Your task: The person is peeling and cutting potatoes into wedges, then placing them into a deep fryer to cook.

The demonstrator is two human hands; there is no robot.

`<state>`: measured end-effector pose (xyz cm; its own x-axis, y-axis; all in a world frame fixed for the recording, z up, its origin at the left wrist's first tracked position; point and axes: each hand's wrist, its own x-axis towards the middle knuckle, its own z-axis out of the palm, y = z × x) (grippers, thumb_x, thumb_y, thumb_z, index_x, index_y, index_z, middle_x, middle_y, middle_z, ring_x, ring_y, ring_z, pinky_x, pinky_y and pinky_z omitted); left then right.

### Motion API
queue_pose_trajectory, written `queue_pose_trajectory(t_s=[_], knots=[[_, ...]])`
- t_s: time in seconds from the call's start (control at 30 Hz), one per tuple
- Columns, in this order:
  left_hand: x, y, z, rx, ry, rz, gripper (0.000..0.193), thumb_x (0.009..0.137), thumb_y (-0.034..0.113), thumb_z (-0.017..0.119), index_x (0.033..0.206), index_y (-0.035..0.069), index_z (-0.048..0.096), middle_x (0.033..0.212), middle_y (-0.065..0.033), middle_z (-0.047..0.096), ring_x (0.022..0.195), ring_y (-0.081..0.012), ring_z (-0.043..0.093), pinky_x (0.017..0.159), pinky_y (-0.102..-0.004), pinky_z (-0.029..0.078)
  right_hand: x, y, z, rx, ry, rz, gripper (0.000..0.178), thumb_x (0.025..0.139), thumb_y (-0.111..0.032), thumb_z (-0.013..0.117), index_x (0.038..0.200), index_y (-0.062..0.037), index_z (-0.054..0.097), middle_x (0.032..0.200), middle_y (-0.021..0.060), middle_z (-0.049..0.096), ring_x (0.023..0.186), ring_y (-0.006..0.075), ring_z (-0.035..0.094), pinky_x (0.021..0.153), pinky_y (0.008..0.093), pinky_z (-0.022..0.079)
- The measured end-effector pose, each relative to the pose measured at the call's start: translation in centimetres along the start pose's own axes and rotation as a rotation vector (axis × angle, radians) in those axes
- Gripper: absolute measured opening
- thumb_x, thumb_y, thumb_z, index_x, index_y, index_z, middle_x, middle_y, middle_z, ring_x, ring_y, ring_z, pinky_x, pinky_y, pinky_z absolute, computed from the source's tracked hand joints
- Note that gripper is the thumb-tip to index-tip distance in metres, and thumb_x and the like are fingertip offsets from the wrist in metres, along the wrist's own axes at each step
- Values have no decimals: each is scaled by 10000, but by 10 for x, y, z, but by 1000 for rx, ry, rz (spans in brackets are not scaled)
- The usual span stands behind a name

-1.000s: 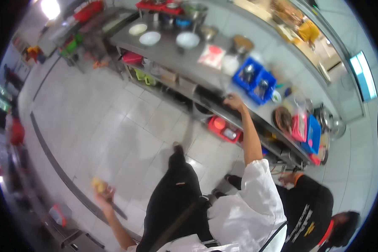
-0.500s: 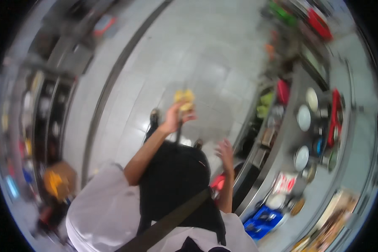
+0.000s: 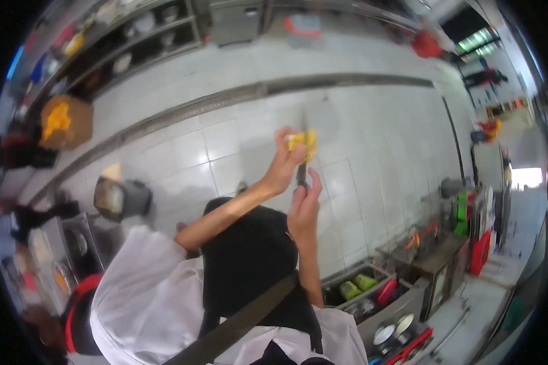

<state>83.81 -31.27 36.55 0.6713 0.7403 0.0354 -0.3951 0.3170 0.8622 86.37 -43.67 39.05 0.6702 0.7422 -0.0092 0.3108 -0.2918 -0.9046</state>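
Note:
My left hand (image 3: 279, 169) is stretched out in front of me, its fingers closed on a crumpled yellow cloth (image 3: 310, 148). Through the cloth runs a long thin tool that looks like a knife (image 3: 301, 175). Its dark handle points toward me, and its blade end beyond the cloth is smeared by motion. My right hand (image 3: 304, 210) is close below, with thumb and forefinger at the handle. Both hands are in the air over the tiled floor, in front of my black apron (image 3: 246, 243).
A grey bin (image 3: 125, 198) stands on the floor to my left, with a cardboard box (image 3: 73, 125) beyond it. A person in dark clothes with a red edge is close at lower left. A metal counter (image 3: 402, 310) with green and red items runs along my right.
My body has turned to the right, so the counter has swung to the lower right. My right hand, apart and open before, has come up to the handle of the knife below my left hand.

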Motion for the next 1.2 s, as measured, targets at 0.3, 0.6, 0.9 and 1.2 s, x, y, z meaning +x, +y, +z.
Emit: queue_pose_trajectory(t_s=[0.3, 0.6, 0.9, 1.2], knots=[[118, 108, -113, 776, 9, 538, 407, 943, 179, 548, 1202, 47, 264, 1095, -232, 475, 893, -365, 534, 819, -420, 444, 150, -59, 80, -40, -314, -152, 224, 973, -109, 424, 1141, 35, 459, 720, 297, 568, 709, 502, 576, 567, 486, 438], [271, 169, -223, 1157, 194, 538, 418, 934, 257, 568, 1195, 9, 354, 1211, -308, 453, 1003, -463, 541, 888, -442, 434, 359, -106, 175, -172, -575, -386, 217, 996, -186, 424, 1108, -3, 454, 688, 296, 542, 626, 493, 552, 549, 500, 419], [366, 245, -344, 728, 712, 195, 551, 1008, 525, 260, 1238, 26, 302, 1118, -205, 493, 964, -273, 531, 884, -377, 405, 548, -191, 308, 290, -1316, 321, 286, 1035, -363, 354, 1159, -107, 382, 571, 12, 366, 373, 89, 325, 329, 240, 304], [505, 211, -523, 453, 1021, 162, 517, 1014, 484, 291, 1163, -6, 357, 1072, -200, 441, 1011, -280, 461, 946, -357, 363, 628, -208, 497, 196, -1242, 308, 316, 1022, -429, 365, 1193, -163, 347, 556, -16, 330, 348, 72, 304, 302, 234, 302]])
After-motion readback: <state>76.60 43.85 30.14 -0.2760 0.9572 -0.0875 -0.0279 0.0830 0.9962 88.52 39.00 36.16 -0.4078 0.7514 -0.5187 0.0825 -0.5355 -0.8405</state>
